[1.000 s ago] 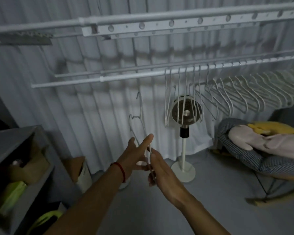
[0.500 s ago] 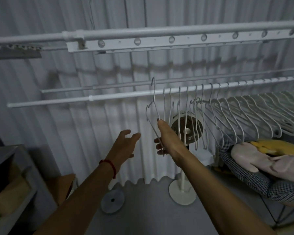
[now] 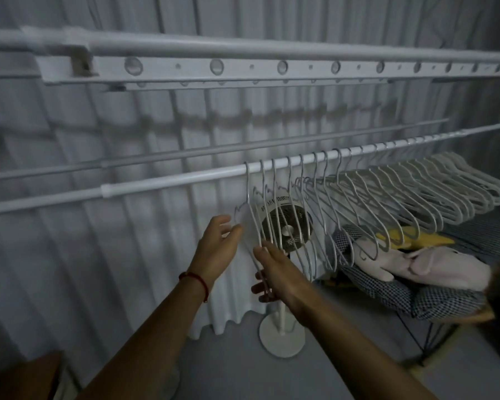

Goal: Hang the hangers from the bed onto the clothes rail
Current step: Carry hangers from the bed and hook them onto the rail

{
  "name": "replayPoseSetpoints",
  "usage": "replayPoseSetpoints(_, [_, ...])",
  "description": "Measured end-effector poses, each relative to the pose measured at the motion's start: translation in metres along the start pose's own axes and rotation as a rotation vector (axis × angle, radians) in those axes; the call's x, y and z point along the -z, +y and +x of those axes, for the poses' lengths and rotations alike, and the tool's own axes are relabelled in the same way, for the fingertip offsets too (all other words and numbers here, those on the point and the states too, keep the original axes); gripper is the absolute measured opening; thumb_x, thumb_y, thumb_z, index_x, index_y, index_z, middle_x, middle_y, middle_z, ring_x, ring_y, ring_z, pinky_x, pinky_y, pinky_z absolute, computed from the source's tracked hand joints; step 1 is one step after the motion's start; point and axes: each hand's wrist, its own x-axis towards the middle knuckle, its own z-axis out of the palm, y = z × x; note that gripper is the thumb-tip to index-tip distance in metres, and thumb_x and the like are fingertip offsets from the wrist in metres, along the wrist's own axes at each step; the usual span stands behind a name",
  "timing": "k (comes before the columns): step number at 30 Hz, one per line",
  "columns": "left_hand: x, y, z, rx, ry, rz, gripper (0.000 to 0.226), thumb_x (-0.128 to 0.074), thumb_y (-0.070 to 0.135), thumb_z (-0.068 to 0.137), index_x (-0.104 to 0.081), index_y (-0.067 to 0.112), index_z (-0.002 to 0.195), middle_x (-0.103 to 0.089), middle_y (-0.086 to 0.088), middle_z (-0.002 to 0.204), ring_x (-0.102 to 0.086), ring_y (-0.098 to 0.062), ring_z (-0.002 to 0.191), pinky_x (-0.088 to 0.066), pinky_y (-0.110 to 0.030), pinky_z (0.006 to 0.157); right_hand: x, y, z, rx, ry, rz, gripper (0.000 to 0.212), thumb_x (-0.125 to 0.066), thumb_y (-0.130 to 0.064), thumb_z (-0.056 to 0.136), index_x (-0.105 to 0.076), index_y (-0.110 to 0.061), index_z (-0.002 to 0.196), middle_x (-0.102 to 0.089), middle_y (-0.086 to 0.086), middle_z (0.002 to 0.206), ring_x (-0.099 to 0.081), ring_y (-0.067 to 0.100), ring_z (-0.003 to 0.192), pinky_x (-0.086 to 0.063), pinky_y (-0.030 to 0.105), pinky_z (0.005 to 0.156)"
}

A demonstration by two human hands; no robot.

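A white clothes rail (image 3: 171,180) runs across the view in front of a pleated curtain. Several white hangers (image 3: 387,203) hang along its right half. The leftmost white hanger (image 3: 248,197) has its hook over the rail. My right hand (image 3: 274,272) grips that hanger's lower part, fingers and thumb curled around the wire. My left hand (image 3: 218,249), with a red string on its wrist, is held up just left of the hanger with fingers relaxed; its fingertips are at the hanger's shoulder. The bed is out of view.
A standing fan (image 3: 289,226) is right behind the hangers, its round base (image 3: 282,336) on the grey floor. At the right, a checked lounge chair (image 3: 387,290) holds plush toys. A perforated drying rack bar (image 3: 243,67) spans overhead.
My right hand lifted the hanger from waist height up to the rail, and its hook now sits over the rail left of the others. My left hand let go and rose beside it.
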Motion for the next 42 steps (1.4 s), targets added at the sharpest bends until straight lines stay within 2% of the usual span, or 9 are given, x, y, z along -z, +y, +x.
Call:
replayPoseSetpoints(4, [-0.013, -0.002, 0.014, -0.016, -0.042, -0.005, 0.052, -0.065, 0.041, 0.093, -0.047, 0.028, 0.14, -0.053, 0.001, 0.139, -0.055, -0.015, 0.12, -0.049, -0.038, 0.104, 0.002, 0.007, -0.001, 0.032, 0.019, -0.182, 0.057, -0.051, -0.035, 0.103, -0.034, -0.031, 0.157, -0.062, 0.006, 0.133, -0.065, 0.018, 0.107, -0.056, 0.036, 0.093])
replayPoseSetpoints(8, [-0.023, -0.005, 0.018, -0.03, -0.044, 0.017, 0.06, -0.064, 0.048, 0.092, -0.043, 0.031, 0.145, -0.046, 0.003, 0.147, -0.049, -0.015, 0.128, -0.042, -0.032, 0.105, 0.01, 0.008, -0.01, 0.067, -0.004, -0.309, 0.061, -0.053, -0.031, 0.101, -0.03, -0.023, 0.157, -0.071, 0.006, 0.113, -0.066, 0.013, 0.093, -0.05, 0.018, 0.074])
replayPoseSetpoints(14, [-0.035, -0.008, 0.032, -0.039, -0.074, 0.029, 0.075, -0.061, 0.058, 0.091, -0.029, 0.033, 0.154, -0.032, 0.005, 0.16, -0.038, -0.016, 0.142, -0.035, -0.03, 0.107, 0.042, 0.011, -0.016, 0.154, 0.079, -0.354, 0.035, -0.058, -0.027, 0.098, -0.061, -0.018, 0.132, -0.072, 0.003, 0.103, -0.074, 0.02, 0.087, -0.062, 0.045, 0.083])
replayPoseSetpoints(17, [-0.042, -0.006, 0.043, -0.014, -0.097, 0.007, 0.084, -0.06, 0.063, 0.089, -0.021, 0.035, 0.157, -0.026, 0.007, 0.164, -0.032, -0.015, 0.146, -0.031, -0.034, 0.114, 0.065, 0.002, -0.009, 0.258, 0.158, -0.331, 0.022, -0.058, -0.019, 0.1, -0.069, -0.018, 0.119, -0.073, -0.001, 0.098, -0.074, 0.016, 0.081, -0.064, 0.041, 0.072])
replayPoseSetpoints(23, [-0.054, 0.003, 0.078, 0.003, -0.118, 0.033, 0.098, -0.061, 0.069, 0.085, -0.003, 0.04, 0.159, -0.012, 0.008, 0.167, -0.019, -0.017, 0.152, -0.023, -0.039, 0.12, 0.124, 0.003, 0.029, 0.385, 0.303, -0.297, 0.018, -0.06, -0.019, 0.099, -0.074, -0.022, 0.11, -0.075, -0.007, 0.097, -0.071, 0.008, 0.085, -0.063, 0.04, 0.081])
replayPoseSetpoints(29, [-0.079, 0.016, 0.107, 0.004, -0.1, -0.033, 0.095, -0.064, 0.069, 0.083, -0.01, 0.047, 0.157, -0.018, 0.007, 0.166, -0.025, -0.018, 0.15, -0.025, -0.036, 0.118, 0.169, 0.019, 0.047, 0.462, 0.406, -0.433, 0.023, -0.06, -0.008, 0.092, -0.074, -0.026, 0.09, -0.071, -0.015, 0.08, -0.063, -0.004, 0.067, -0.043, 0.012, 0.06])
replayPoseSetpoints(33, [-0.111, 0.019, 0.108, -0.014, -0.041, -0.057, 0.104, -0.071, 0.071, 0.072, -0.016, 0.043, 0.157, -0.027, 0.007, 0.163, -0.033, -0.016, 0.147, -0.029, -0.03, 0.111, 0.202, 0.031, 0.057, 0.478, 0.366, -0.393, 0.025, -0.059, -0.006, 0.092, -0.074, -0.026, 0.088, -0.071, -0.013, 0.075, -0.065, -0.002, 0.066, -0.048, 0.018, 0.062])
replayPoseSetpoints(38, [-0.147, 0.031, 0.113, -0.024, -0.003, -0.135, 0.079, -0.061, 0.052, 0.094, -0.019, 0.033, 0.158, -0.034, 0.004, 0.158, -0.034, -0.015, 0.143, -0.027, -0.027, 0.106, 0.237, 0.034, 0.069, 0.49, 0.326, -0.322, 0.027, -0.058, -0.004, 0.095, -0.073, -0.025, 0.09, -0.069, -0.017, 0.081, -0.066, -0.002, 0.073, -0.051, 0.021, 0.071])
replayPoseSetpoints(42, [-0.17, 0.036, 0.118, 0.079, 0.034, -0.349, 0.091, -0.053, 0.082, 0.077, -0.038, 0.032, 0.152, -0.043, 0.005, 0.153, -0.039, -0.018, 0.142, -0.027, -0.036, 0.117, 0.255, 0.04, 0.087, 0.492, 0.351, -0.288, 0.026, -0.059, -0.007, 0.097, -0.069, -0.03, 0.091, -0.07, -0.021, 0.089, -0.065, -0.01, 0.084, -0.055, 0.025, 0.081])
